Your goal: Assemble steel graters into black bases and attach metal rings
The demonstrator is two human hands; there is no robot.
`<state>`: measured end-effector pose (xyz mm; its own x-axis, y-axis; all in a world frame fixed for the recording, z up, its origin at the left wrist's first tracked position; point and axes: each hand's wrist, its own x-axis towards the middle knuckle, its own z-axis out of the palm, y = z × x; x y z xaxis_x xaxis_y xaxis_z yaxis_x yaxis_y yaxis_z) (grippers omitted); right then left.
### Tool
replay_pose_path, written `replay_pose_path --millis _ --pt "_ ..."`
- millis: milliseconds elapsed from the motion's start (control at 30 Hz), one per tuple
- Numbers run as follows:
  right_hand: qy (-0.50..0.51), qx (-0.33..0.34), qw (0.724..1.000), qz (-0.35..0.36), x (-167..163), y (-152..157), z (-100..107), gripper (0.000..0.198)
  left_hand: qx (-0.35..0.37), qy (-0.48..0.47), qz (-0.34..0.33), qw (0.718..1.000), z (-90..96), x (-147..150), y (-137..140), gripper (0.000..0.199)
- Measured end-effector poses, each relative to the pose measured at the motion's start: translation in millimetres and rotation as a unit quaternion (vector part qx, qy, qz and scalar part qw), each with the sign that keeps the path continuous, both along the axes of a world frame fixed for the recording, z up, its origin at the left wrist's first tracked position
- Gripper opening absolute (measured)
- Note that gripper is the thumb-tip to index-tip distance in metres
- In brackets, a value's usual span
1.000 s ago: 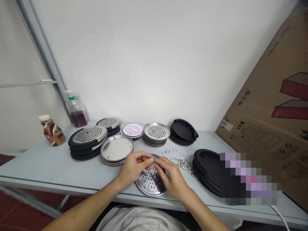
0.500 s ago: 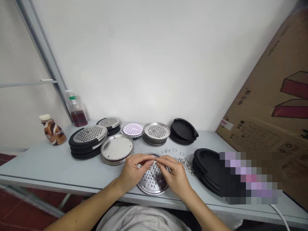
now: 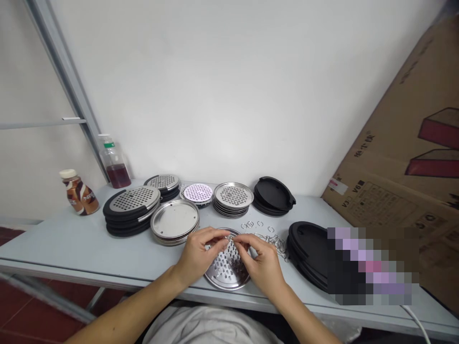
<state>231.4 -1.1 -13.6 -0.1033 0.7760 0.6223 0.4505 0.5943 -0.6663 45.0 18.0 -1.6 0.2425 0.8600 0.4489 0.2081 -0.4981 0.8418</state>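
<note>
At lower centre, the left hand (image 3: 200,252) and right hand (image 3: 261,263), about equally near, pinch a tiny piece (image 3: 230,238) (too small to identify) over the upper half of the round grater disc (image 3: 227,272).

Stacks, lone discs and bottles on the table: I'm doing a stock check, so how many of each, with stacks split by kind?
Black-rimmed stacks: 2
All-black stacks: 2
Metal disc stacks: 2
Pink-topped stack: 1
Lone metal disc: 1
Bottles: 2
Total: 10

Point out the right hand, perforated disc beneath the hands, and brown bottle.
Right hand (image 3: 262,263): head view, back of hand.
Perforated disc (image 3: 227,268): head view, holed face.
Brown bottle (image 3: 80,196): head view, printed side.
</note>
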Motion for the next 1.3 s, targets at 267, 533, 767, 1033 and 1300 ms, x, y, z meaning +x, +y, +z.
replay_pose_path --millis 267,533,767,1033,1300 --pt "-0.031 0.056 0.997 0.039 -1.8 1.7 -7.6 0.03 -0.133 -0.062 -0.036 0.988 -4.8 1.4 2.7 0.023" --pt "-0.039 -0.077 0.991 0.099 0.4 3.3 2.4 0.027 -0.002 0.004 -0.025 1.0 -0.1 0.4 -0.9 0.013" --pt "-0.025 -0.125 0.983 0.13 1.7 1.6 7.7 0.026 0.053 0.042 -0.025 0.997 -2.8 0.4 -0.1 0.011" --pt "-0.043 -0.087 0.994 0.057 2.7 3.6 1.7 0.025 0.067 -0.019 -0.015 0.997 -6.8 -2.3 4.4 0.015" --pt "-0.056 -0.066 0.995 0.049 1.9 4.1 -3.1 0.026 0.065 0.003 -0.026 0.998 -9.4 1.0 3.3 0.026"
